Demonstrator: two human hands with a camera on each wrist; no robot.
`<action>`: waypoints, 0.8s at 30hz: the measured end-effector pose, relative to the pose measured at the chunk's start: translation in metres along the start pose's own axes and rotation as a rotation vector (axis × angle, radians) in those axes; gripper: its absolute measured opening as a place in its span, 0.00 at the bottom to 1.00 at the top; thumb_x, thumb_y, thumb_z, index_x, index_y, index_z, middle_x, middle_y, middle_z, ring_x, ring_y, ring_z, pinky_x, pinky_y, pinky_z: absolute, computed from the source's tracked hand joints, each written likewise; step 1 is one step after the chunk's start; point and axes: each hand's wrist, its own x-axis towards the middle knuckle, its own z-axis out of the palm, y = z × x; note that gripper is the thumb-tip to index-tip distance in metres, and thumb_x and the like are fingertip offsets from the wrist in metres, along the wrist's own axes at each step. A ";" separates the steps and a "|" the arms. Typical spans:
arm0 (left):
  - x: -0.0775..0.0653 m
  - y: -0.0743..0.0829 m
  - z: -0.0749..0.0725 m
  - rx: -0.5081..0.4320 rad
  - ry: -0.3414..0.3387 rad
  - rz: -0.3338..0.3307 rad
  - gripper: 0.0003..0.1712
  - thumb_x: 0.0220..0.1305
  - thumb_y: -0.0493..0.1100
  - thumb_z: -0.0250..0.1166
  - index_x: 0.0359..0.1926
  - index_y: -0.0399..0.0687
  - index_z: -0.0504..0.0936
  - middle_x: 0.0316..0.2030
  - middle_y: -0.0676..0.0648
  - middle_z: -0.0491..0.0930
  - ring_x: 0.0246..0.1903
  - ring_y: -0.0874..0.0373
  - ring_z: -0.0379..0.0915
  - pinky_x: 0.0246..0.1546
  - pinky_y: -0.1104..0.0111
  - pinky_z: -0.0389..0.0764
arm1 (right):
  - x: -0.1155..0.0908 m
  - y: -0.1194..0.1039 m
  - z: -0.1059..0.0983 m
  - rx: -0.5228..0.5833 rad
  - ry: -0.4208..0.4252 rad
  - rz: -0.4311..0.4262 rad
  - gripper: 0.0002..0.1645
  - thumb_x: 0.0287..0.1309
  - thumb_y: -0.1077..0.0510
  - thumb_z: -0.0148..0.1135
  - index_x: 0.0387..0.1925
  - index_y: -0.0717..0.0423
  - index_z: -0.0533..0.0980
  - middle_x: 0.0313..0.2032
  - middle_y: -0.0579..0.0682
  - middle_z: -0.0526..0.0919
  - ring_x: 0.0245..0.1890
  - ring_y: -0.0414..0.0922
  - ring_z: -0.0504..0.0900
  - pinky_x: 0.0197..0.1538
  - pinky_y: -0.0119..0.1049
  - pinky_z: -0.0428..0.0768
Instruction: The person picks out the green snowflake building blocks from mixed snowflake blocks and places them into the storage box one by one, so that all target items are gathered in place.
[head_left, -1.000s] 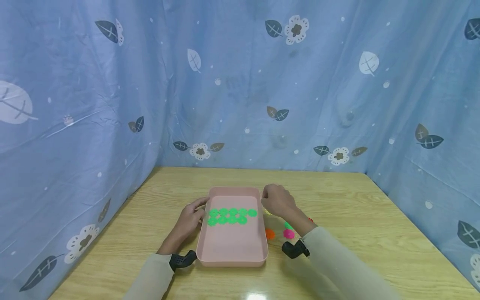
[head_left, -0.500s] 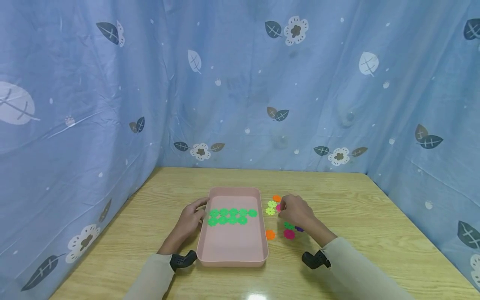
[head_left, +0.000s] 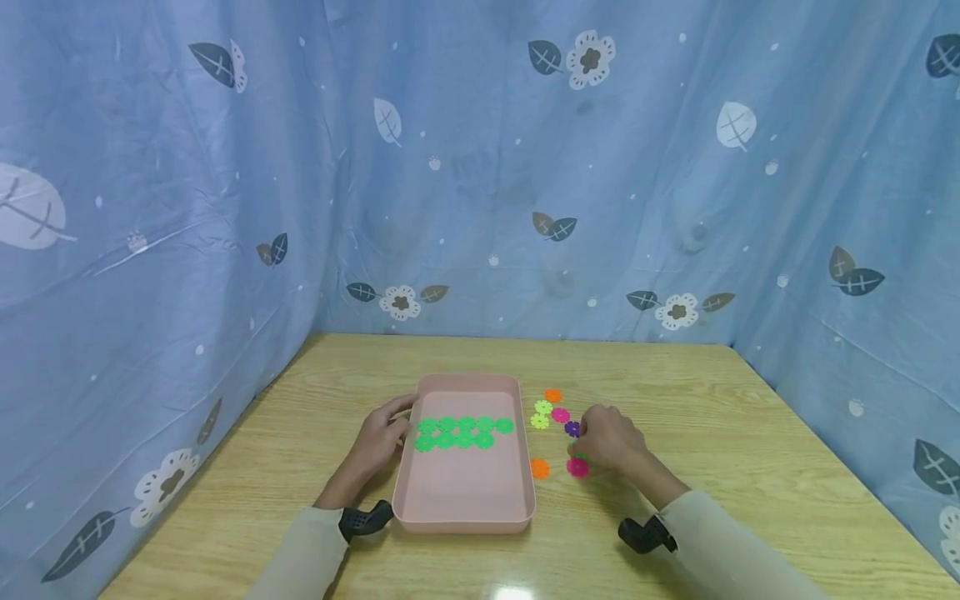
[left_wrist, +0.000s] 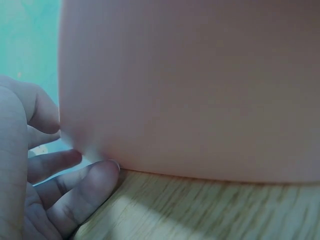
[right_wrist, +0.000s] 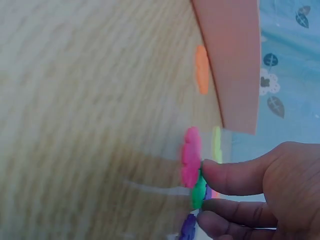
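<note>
My left hand (head_left: 377,439) rests against the left side of a pink tray (head_left: 463,527); in the left wrist view its fingertips touch the outer wall. Two rows of green flower-shaped plastic discs (head_left: 466,425) lie inside the tray. To the right of the tray, my right hand (head_left: 612,439) is down at the table, its thumb and forefinger pinching a green flower-shaped disc (right_wrist: 198,194). A pink disc (right_wrist: 190,157) lies just beside that thumb. One dark purple disc (head_left: 572,428) sits behind the fingertips, and another purple disc (right_wrist: 188,227) shows under the fingers in the right wrist view.
More loose discs lie between tray and right hand: an orange disc (head_left: 540,468) by the tray wall, yellow discs (head_left: 541,421), a pink disc (head_left: 560,414) and a farther orange disc (head_left: 552,395). A blue patterned curtain (head_left: 480,208) surrounds the wooden table (head_left: 645,375).
My right hand has moved from the tray's right rim to the right and nearer, over the loose discs, uncovering the yellow, orange, pink and purple ones. The left hand and tray stay put.
</note>
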 end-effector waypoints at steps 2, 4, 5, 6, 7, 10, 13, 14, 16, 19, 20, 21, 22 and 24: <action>0.000 0.000 0.000 0.004 -0.002 0.000 0.32 0.67 0.33 0.49 0.72 0.40 0.70 0.65 0.34 0.73 0.29 0.52 0.80 0.25 0.63 0.85 | 0.000 0.001 0.002 -0.013 0.008 -0.012 0.21 0.47 0.56 0.74 0.10 0.50 0.71 0.13 0.41 0.64 0.16 0.39 0.61 0.18 0.32 0.56; 0.000 0.001 0.000 0.009 0.002 -0.005 0.32 0.67 0.33 0.49 0.72 0.41 0.70 0.64 0.34 0.74 0.29 0.52 0.80 0.25 0.63 0.85 | 0.000 0.000 0.005 -0.032 0.017 -0.026 0.23 0.49 0.56 0.73 0.09 0.49 0.69 0.12 0.41 0.64 0.15 0.39 0.61 0.18 0.31 0.56; 0.000 0.001 0.000 0.013 0.005 -0.007 0.32 0.66 0.33 0.49 0.71 0.42 0.70 0.64 0.35 0.74 0.29 0.52 0.80 0.25 0.63 0.85 | 0.000 0.000 0.006 -0.043 0.022 -0.034 0.24 0.49 0.56 0.72 0.09 0.49 0.68 0.12 0.41 0.63 0.15 0.39 0.61 0.18 0.31 0.55; 0.000 0.001 0.000 0.013 0.008 -0.008 0.32 0.66 0.33 0.49 0.71 0.42 0.71 0.64 0.35 0.74 0.29 0.52 0.80 0.26 0.63 0.86 | 0.000 -0.001 0.007 -0.055 0.025 -0.042 0.25 0.50 0.56 0.72 0.09 0.48 0.66 0.12 0.41 0.63 0.15 0.39 0.60 0.17 0.31 0.55; 0.000 0.002 0.000 0.014 0.011 -0.008 0.32 0.66 0.33 0.50 0.71 0.42 0.71 0.64 0.35 0.74 0.29 0.52 0.80 0.26 0.63 0.86 | 0.000 -0.001 0.008 -0.065 0.028 -0.051 0.26 0.51 0.56 0.71 0.09 0.48 0.65 0.12 0.41 0.62 0.15 0.38 0.60 0.17 0.31 0.55; 0.000 0.002 -0.001 0.020 0.017 -0.004 0.32 0.66 0.34 0.50 0.71 0.42 0.71 0.65 0.35 0.73 0.29 0.52 0.80 0.26 0.63 0.85 | 0.000 -0.002 0.010 -0.079 0.031 -0.057 0.28 0.53 0.57 0.71 0.09 0.48 0.63 0.12 0.41 0.59 0.14 0.38 0.57 0.17 0.31 0.53; -0.001 0.003 -0.001 0.019 0.009 -0.001 0.32 0.66 0.34 0.50 0.71 0.41 0.70 0.66 0.35 0.73 0.29 0.52 0.80 0.27 0.62 0.86 | -0.001 -0.002 0.011 -0.081 0.027 -0.050 0.26 0.54 0.57 0.70 0.10 0.49 0.64 0.12 0.42 0.60 0.14 0.38 0.57 0.17 0.31 0.53; -0.001 0.003 0.000 0.019 0.007 0.000 0.32 0.66 0.34 0.49 0.72 0.41 0.70 0.66 0.34 0.73 0.29 0.52 0.80 0.26 0.62 0.86 | -0.001 -0.001 0.011 -0.079 0.025 -0.045 0.25 0.54 0.57 0.70 0.11 0.49 0.65 0.13 0.43 0.61 0.14 0.38 0.58 0.17 0.31 0.53; -0.001 0.003 0.000 0.016 0.005 -0.002 0.32 0.66 0.34 0.49 0.72 0.41 0.70 0.66 0.35 0.73 0.29 0.52 0.80 0.27 0.62 0.86 | 0.000 -0.001 0.011 -0.077 0.027 -0.039 0.22 0.53 0.57 0.71 0.14 0.51 0.67 0.15 0.44 0.64 0.14 0.39 0.60 0.17 0.31 0.55; -0.001 0.003 0.000 0.013 0.006 -0.003 0.32 0.66 0.34 0.49 0.72 0.41 0.70 0.66 0.35 0.73 0.29 0.52 0.79 0.26 0.62 0.86 | 0.000 0.000 0.011 -0.054 0.035 -0.041 0.18 0.53 0.57 0.71 0.19 0.53 0.69 0.17 0.46 0.67 0.15 0.40 0.62 0.18 0.31 0.57; -0.001 0.002 0.000 0.013 0.007 -0.004 0.32 0.66 0.33 0.49 0.71 0.41 0.70 0.66 0.35 0.73 0.29 0.52 0.79 0.26 0.63 0.86 | 0.001 -0.001 0.010 -0.043 0.036 -0.041 0.17 0.53 0.58 0.70 0.20 0.53 0.69 0.19 0.47 0.68 0.16 0.40 0.63 0.18 0.31 0.58; 0.000 0.002 0.000 0.011 0.007 -0.005 0.32 0.66 0.33 0.49 0.71 0.41 0.70 0.66 0.35 0.73 0.29 0.52 0.79 0.27 0.63 0.86 | 0.001 -0.001 0.010 -0.030 0.037 -0.046 0.15 0.53 0.59 0.69 0.21 0.54 0.70 0.20 0.48 0.70 0.16 0.41 0.65 0.19 0.32 0.60; 0.000 0.001 0.000 0.010 0.006 -0.005 0.32 0.66 0.33 0.49 0.71 0.40 0.70 0.66 0.35 0.72 0.29 0.52 0.79 0.27 0.63 0.86 | 0.001 -0.001 0.009 -0.013 0.037 -0.050 0.13 0.54 0.60 0.68 0.23 0.55 0.71 0.21 0.48 0.71 0.17 0.41 0.67 0.19 0.32 0.62; 0.000 0.001 0.000 0.007 0.001 -0.004 0.31 0.67 0.33 0.49 0.72 0.40 0.70 0.67 0.35 0.72 0.29 0.52 0.79 0.27 0.63 0.86 | 0.001 -0.002 0.008 0.018 0.047 -0.069 0.10 0.55 0.62 0.66 0.24 0.55 0.72 0.23 0.48 0.73 0.19 0.42 0.69 0.20 0.33 0.64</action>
